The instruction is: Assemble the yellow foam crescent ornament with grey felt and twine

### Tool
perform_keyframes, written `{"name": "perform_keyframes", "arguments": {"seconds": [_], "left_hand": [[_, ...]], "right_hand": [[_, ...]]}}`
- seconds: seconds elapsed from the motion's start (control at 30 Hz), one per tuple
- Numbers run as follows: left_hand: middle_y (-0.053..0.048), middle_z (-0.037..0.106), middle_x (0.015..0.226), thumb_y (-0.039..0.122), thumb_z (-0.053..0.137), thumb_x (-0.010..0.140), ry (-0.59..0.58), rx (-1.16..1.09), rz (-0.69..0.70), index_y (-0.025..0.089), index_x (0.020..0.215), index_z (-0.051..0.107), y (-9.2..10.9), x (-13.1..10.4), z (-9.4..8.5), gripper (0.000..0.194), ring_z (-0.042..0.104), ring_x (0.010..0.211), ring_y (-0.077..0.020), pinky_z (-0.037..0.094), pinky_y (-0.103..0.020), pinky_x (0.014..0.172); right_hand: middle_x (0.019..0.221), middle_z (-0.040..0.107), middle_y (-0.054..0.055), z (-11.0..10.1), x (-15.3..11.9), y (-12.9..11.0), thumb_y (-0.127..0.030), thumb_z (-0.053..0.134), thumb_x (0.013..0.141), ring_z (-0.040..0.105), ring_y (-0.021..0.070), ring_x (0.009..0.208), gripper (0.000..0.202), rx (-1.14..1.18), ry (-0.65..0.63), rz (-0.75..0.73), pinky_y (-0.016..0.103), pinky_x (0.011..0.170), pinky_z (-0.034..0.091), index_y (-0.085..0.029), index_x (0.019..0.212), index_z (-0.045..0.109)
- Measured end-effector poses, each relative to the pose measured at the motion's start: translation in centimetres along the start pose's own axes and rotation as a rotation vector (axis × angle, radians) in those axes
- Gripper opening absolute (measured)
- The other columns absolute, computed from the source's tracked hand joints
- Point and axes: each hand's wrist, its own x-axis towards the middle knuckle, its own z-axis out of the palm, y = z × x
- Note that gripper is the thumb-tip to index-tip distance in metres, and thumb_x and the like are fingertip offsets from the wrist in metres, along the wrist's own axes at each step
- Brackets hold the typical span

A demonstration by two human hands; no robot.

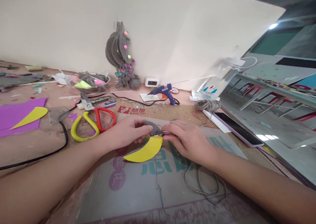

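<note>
Gray piece (pixel 155 129) | left hand (pixel 129 131): pinching | right hand (pixel 190 139): pinching opposite end

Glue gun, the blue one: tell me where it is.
In the head view, the blue glue gun is beyond the right hand, right of the white clock and left of the grey cord coil.

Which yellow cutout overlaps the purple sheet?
The flat yellow pointed cutout at far left, lying across the flat purple sheet. The other, a flat yellow crescent cutout, is beside the left hand, well away from that sheet.
</note>
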Motion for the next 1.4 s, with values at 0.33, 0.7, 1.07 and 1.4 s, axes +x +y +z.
{"name": "perform_keyframes", "arguments": {"seconds": [0.33, 0.7, 1.07, 1.4], "left_hand": [[0.005, 0.044, 0.052, 0.035, 0.051, 0.078, 0.014, -0.053, -0.006, 0.017, 0.067, 0.052, 0.0, 0.0, 0.0, 0.021, 0.04, 0.047, -0.0069, 0.032, -0.02, 0.046], [0.003, 0.049, 0.06, 0.042, 0.052, 0.08, -0.013, -0.108, 0.034, 0.015, 0.068, 0.052, -0.1, 0.0, -0.1, 0.029, 0.042, 0.052, -0.0064, 0.035, -0.019, 0.05], [0.002, 0.051, 0.055, 0.051, 0.054, 0.075, -0.037, 0.129, -0.023, 0.016, 0.068, 0.057, -0.2, 0.0, -0.3, 0.036, 0.044, 0.047, -0.0083, 0.032, -0.022, 0.046], [0.003, 0.049, 0.055, 0.039, 0.054, 0.077, -0.076, 0.024, -0.003, 0.015, 0.065, 0.057, 0.0, -0.2, -0.2, 0.027, 0.044, 0.05, -0.0086, 0.034, -0.021, 0.05]], "right_hand": [[0.082, 0.064, 0.005, 0.0, -0.4, -0.2, -0.03, 0.041, 0.091, 0.057, 0.0154, 0.072, 0.02, 0.143, 0.121, 0.104, 0.026, 0.064, 0.043, -0.017, 0.099, 0.053], [0.07, 0.057, 0.0, 0.8, 0.6, -0.3, -0.039, 0.058, 0.079, 0.05, 0.0099, 0.06, 0.024, 0.741, -0.058, 0.484, 0.02, 0.054, 0.041, -0.016, 0.078, 0.061], [0.061, 0.046, -0.002, 0.6, 0.7, -0.7, -0.039, 0.055, 0.079, 0.036, 0.0075, 0.053, 0.026, 0.74, -0.047, 0.493, 0.019, 0.047, 0.03, -0.015, 0.072, 0.061], [0.061, 0.044, -0.003, 0.8, 0.7, -0.4, -0.041, 0.054, 0.08, 0.035, 0.0069, 0.053, 0.028, 0.775, -0.057, 0.499, 0.019, 0.048, 0.029, -0.014, 0.073, 0.061]]}}
